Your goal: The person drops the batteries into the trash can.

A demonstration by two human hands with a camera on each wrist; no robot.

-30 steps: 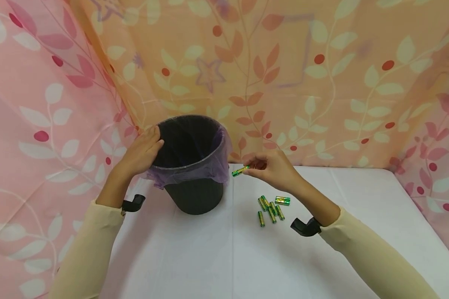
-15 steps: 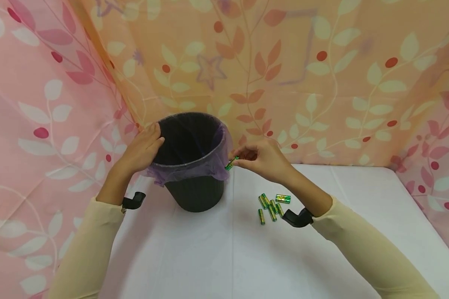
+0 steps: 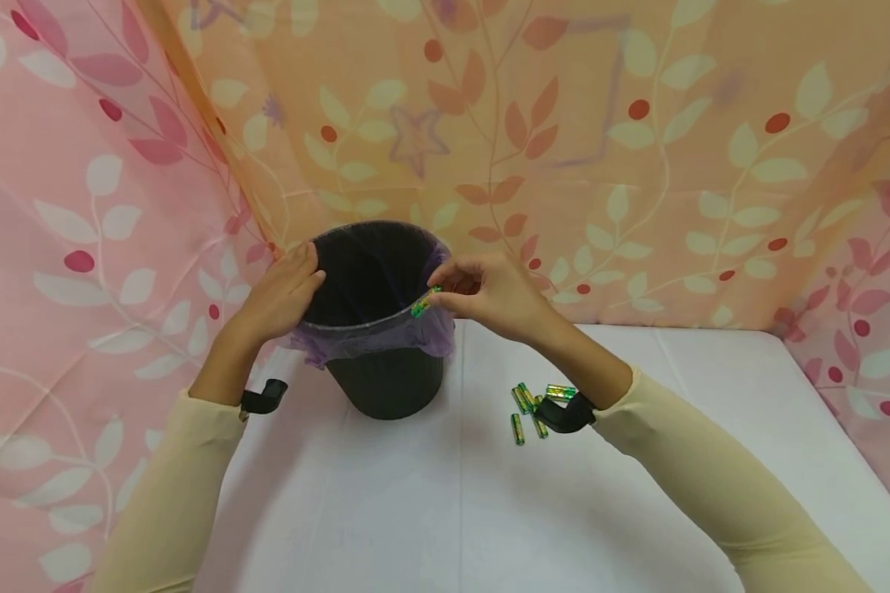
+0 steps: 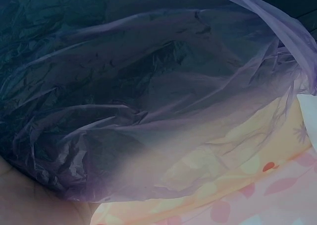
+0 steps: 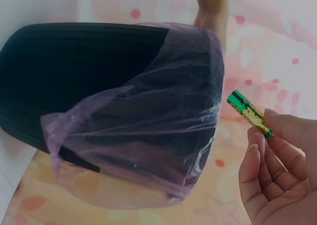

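Observation:
In the head view a dark waste bin (image 3: 386,387) stands upright, lined with a thin purple plastic bag (image 3: 341,342) folded over its rim. My left hand (image 3: 282,292) rests on the bin's left rim, fingers laid straight over the edge and thumb beside them. Between thumb and fingertips my right hand (image 3: 497,296) pinches a green and gold battery (image 3: 422,304), overlapping the bin's right front rim in this view. The right wrist view shows the battery (image 5: 250,114) just off the mouth of the bin. Folds of the bag (image 4: 148,86) fill the left wrist view.
Several more batteries (image 3: 517,428) lie loose on the white tablecloth (image 3: 386,511) right of the bin, partly covered by the black mount (image 3: 567,414) on the right wrist. Patterned cloth (image 3: 445,99) hangs behind and on both sides.
My right hand has carried the pinched battery leftward and up, from beside the bin to its right rim. The left hand has stayed on the rim.

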